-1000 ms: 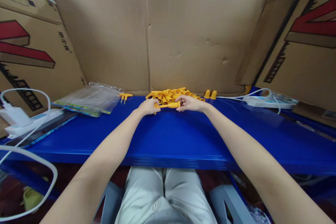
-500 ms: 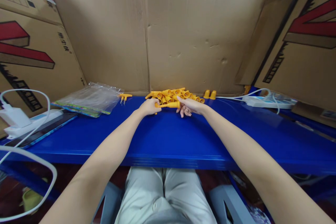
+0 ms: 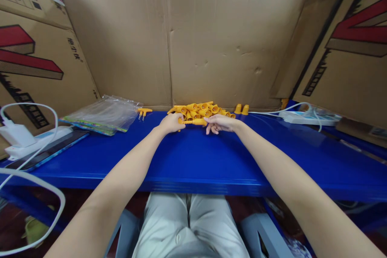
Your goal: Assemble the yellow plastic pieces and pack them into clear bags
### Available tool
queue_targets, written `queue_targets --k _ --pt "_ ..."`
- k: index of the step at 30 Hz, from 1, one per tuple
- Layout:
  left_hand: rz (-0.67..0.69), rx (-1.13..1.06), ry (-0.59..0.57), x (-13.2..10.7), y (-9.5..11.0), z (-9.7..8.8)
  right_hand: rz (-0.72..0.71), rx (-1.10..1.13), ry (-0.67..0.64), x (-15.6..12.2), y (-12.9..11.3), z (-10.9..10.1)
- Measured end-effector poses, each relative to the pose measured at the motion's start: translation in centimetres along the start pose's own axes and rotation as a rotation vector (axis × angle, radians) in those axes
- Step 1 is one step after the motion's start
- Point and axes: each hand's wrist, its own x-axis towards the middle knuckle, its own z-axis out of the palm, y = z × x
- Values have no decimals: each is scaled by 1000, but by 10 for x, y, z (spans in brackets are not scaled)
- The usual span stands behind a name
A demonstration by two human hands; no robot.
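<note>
Right hand point(image 3: 220, 122): thumb lowered, half-curled, hold unclear | left hand point(image 3: 171, 123) clasps tool point(image 3: 196, 121) | bags point(image 3: 104, 113) flat

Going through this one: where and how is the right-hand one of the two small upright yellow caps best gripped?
Probably by its upper sides, pinched from above: the right-hand cap stands narrow end up, with cardboard behind and the other cap close by on its left. The right hand is nearer.

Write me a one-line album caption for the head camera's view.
Left hand grips a slim yellow piece, right hand at its other end, before a yellow heap on a blue table.
</note>
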Motion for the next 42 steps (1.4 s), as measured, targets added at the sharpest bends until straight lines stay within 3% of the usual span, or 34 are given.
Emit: queue_targets --k 13,22,29,42 --pt "-5 15 19 1 0 1 118 -55 164 4 -4 13" --pt "12 39 21 2 -2 0 85 -97 130 2 -4 5" --pt "17 29 23 -1 -1 -2 -52 -65 105 -3 -5 2" --pt "37 46 28 0 -1 -1 -74 -64 114 3 1 -1"
